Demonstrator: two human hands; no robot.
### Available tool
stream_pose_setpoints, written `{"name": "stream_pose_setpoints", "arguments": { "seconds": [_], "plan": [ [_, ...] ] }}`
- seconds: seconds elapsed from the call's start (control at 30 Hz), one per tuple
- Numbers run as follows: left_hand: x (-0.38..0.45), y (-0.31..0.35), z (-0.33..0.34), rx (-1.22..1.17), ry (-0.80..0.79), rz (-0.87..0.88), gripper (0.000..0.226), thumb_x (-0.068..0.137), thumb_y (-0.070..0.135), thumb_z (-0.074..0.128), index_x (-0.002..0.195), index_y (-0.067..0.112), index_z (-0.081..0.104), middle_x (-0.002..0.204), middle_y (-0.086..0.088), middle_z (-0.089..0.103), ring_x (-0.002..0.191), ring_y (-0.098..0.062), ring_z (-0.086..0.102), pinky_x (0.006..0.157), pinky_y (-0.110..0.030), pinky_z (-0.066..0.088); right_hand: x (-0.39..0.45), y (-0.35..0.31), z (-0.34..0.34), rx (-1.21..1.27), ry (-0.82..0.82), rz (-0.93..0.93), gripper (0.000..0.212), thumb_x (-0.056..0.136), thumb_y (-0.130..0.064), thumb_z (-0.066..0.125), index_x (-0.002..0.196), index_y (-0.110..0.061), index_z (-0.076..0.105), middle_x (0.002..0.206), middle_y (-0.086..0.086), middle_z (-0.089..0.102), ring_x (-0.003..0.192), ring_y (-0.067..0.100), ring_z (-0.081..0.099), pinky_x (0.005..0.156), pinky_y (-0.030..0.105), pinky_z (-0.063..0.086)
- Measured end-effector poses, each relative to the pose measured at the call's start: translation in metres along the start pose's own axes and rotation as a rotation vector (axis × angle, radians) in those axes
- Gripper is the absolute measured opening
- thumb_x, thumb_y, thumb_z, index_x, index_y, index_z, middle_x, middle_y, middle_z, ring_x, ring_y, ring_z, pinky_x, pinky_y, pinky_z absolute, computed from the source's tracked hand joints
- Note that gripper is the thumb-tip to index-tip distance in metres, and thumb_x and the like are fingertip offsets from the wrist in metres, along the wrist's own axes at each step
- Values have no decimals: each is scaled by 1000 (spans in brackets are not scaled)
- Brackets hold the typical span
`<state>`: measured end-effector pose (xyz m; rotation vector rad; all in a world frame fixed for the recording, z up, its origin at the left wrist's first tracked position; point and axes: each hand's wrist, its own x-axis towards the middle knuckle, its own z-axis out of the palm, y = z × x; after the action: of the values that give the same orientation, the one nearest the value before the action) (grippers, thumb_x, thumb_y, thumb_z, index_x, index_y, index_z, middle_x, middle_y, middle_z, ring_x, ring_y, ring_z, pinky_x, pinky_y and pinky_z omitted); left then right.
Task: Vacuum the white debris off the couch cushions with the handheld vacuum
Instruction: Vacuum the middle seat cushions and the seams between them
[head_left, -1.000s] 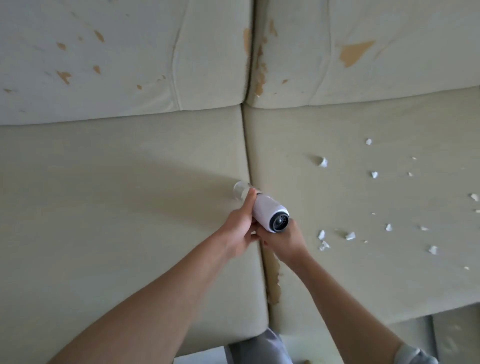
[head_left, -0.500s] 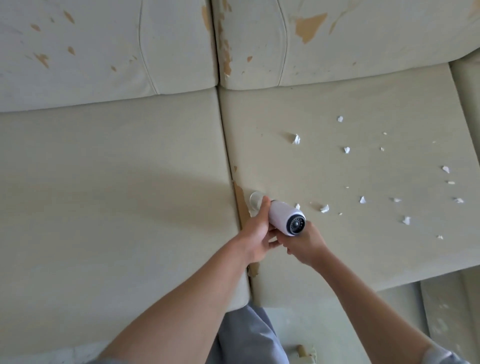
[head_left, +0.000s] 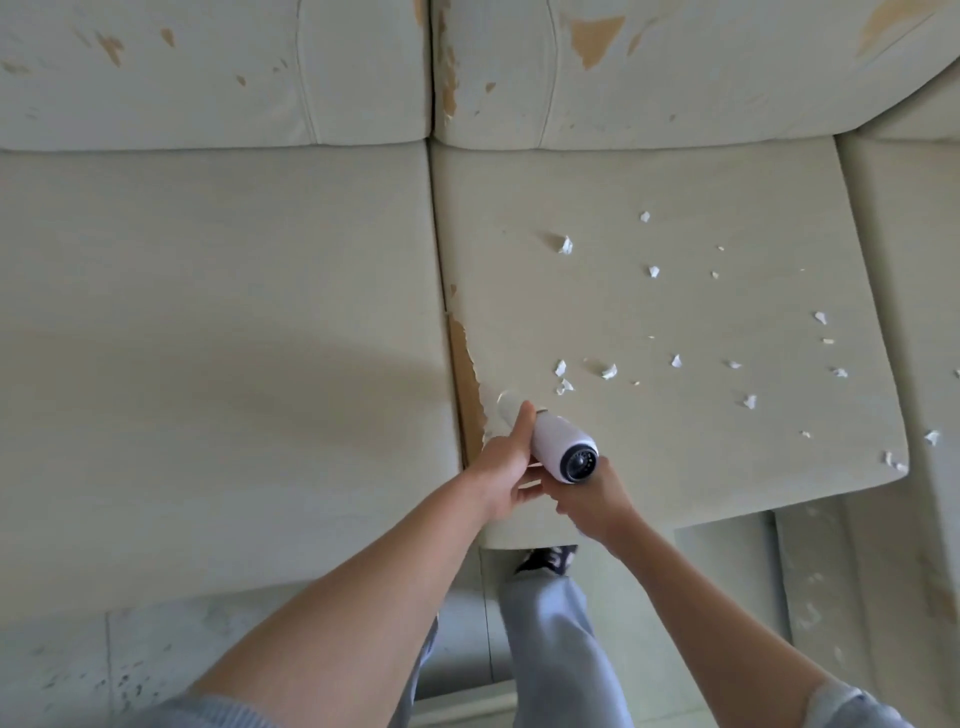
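Both hands are on the vacuum (head_left: 558, 447): the left hand (head_left: 501, 475) wraps its side with the thumb stretched up along the barrel, the right hand (head_left: 595, 501) cups it from underneath at the dark rear end. Its clear nose presses the right seat cushion (head_left: 727, 467) just ahead of the left thumb, beside the worn seam, and the white scraps (head_left: 605, 371) lie scattered ahead and to the right of the hands.

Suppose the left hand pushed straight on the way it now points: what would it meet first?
The left hand points along the vacuum toward its nozzle, so probably the peeling seam edge of the right seat cushion; depth is unclear.
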<state>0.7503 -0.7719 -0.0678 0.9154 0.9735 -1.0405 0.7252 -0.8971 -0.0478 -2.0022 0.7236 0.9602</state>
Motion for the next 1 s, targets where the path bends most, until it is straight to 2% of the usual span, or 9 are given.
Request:
{"name": "stream_pose_setpoints", "arguments": {
  "seconds": [0.03,0.1,0.23,0.4,0.5,0.63,0.73,0.9,1.0],
  "plan": [
    [3,2,8,23,11,26,55,95,68,43,103,17,64,107,-5,74,97,-18,72,82,-32,59,3,4,-5,6,38,-25,20,70,-28,71,80,-12,68,68,16,67,57,21,57,57,40,49],
    [11,7,27,54,43,63,58,95,68,43,100,15,64,101,-3,73,94,-17,71,82,-31,59,9,9,-17,12,95,-60,9,73,-24,73,72,-19,65,65,10,67,59,23,58,57,40,50],
    [35,19,59,50,39,79,60,95,69,42,106,14,64,103,-3,73,96,-18,70,77,-29,58,36,15,-43,23,136,-96,22,79,-13,72,64,-23,61,57,-3,61,58,23,54,52,31,41],
    [66,19,89,-6,90,114,71,95,70,42,123,9,63,110,-7,74,94,-19,72,71,-28,58,72,22,-75,18,32,-116,10,72,-25,74,68,-24,64,67,2,69,62,26,63,61,47,56],
    [68,5,87,-91,74,109,77,92,73,43,129,9,62,104,-5,74,85,-16,71,63,-26,55,75,29,-84,-39,-67,-126,18,76,-19,73,64,-28,62,64,-4,66,62,22,60,61,39,52],
    [67,-13,85,-157,44,57,79,89,74,44,138,12,55,127,-9,70,116,-23,66,87,-36,52,70,35,-95,-135,-175,-144,8,71,-27,72,75,-25,64,79,6,72,69,26,61,66,41,53],
    [63,-15,92,-187,26,46,69,97,67,39,138,15,54,129,-8,69,118,-21,65,90,-37,50,71,36,-105,-206,-209,-156,13,76,-28,70,70,-26,59,72,0,67,65,22,56,62,37,49],
    [65,-6,132,-90,23,68,65,96,66,43,128,13,63,117,-6,74,102,-17,71,82,-33,54,69,52,-136,-151,-58,-162,22,79,-23,70,63,-27,54,57,-7,58,52,14,49,51,27,38],
    [70,0,156,-15,41,55,64,95,68,45,119,13,67,113,-5,75,99,-17,72,82,-32,57,77,64,-149,-100,-3,-116,18,79,-26,71,67,-19,60,57,-5,59,50,16,49,49,28,38]
  ]
}}
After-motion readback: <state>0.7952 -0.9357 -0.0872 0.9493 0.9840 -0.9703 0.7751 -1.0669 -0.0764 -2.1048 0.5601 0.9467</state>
